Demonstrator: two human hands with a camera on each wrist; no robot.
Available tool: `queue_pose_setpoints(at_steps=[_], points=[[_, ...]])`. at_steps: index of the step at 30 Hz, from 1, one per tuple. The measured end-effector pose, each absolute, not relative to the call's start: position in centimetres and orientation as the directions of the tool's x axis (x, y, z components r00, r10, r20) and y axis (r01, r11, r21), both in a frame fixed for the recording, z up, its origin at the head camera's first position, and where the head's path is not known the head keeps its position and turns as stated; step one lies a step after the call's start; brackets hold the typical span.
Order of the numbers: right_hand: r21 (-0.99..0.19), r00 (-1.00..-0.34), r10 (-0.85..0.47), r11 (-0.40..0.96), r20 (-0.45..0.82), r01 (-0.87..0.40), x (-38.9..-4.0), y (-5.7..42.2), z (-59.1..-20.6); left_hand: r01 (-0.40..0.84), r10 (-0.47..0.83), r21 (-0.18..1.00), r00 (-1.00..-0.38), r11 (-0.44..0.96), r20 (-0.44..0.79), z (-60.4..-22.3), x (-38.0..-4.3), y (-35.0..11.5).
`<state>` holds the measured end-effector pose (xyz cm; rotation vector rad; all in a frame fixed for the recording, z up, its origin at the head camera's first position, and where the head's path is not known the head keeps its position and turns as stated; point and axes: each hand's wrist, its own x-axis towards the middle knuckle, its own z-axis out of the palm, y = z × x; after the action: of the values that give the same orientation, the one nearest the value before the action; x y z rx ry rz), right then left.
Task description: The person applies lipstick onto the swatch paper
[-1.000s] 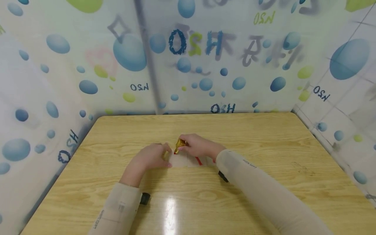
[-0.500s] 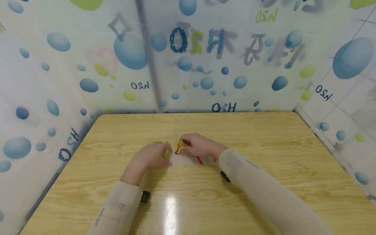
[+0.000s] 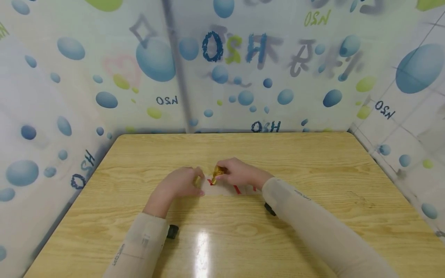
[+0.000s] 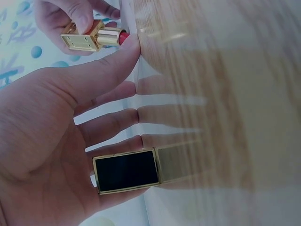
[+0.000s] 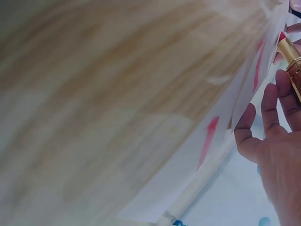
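My right hand (image 3: 240,172) pinches a gold lipstick (image 4: 82,41) between thumb and fingers. Its red tip (image 4: 123,37) points down onto white paper (image 3: 222,190) on the table, beside my left thumb. A short red mark shows at the tip in the head view, and a longer red stroke (image 3: 237,189) lies to its right. My left hand (image 3: 180,183) arches over the table, thumb and fingertips touching down at the paper's left end. A black lipstick cap with gold edges (image 4: 127,170) stands inside that arch, overlapping the little finger in the left wrist view.
The wooden table (image 3: 295,154) reflects light at its front. A curtain (image 3: 139,100) printed with blue and green drops hangs behind the table and along both sides. Black wrist devices show beneath both sleeves, the left one (image 3: 172,231) close above the tabletop.
My right hand has drawn the lipstick tip a little down and to the right, and a short red mark now shows on the paper. My left hand stays put.
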<state>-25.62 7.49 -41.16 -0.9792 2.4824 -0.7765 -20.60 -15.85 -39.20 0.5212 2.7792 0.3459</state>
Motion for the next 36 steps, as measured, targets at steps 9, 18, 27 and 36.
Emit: queue_pose_setpoints(at_steps=[9, 18, 27, 36], points=[[-0.610, -0.681, -0.719, 0.604, -0.139, -0.513, -25.5, 8.0, -41.1, 0.313, 0.384, 0.289, -0.893, 0.905, -0.234, -39.1, -20.5, -15.8], [-0.613, -0.679, -0.722, 0.597, -0.130, -0.517, -25.3, 8.2, -41.2, 0.315, 0.384, 0.284, -0.892, 0.906, -0.236, -39.3, -20.7, -15.9], [-0.624, -0.666, -0.735, 0.582, -0.129, -0.522, -25.0, 8.6, -41.4, 0.314, 0.385, 0.284, -0.891, 0.906, -0.240, -39.4, -20.8, -16.1], [-0.640, -0.658, -0.740, 0.573, -0.137, -0.511, -24.8, 9.0, -41.4, 0.321, 0.389, 0.276, -0.889, 0.906, -0.242, -39.3, -20.8, -16.1]])
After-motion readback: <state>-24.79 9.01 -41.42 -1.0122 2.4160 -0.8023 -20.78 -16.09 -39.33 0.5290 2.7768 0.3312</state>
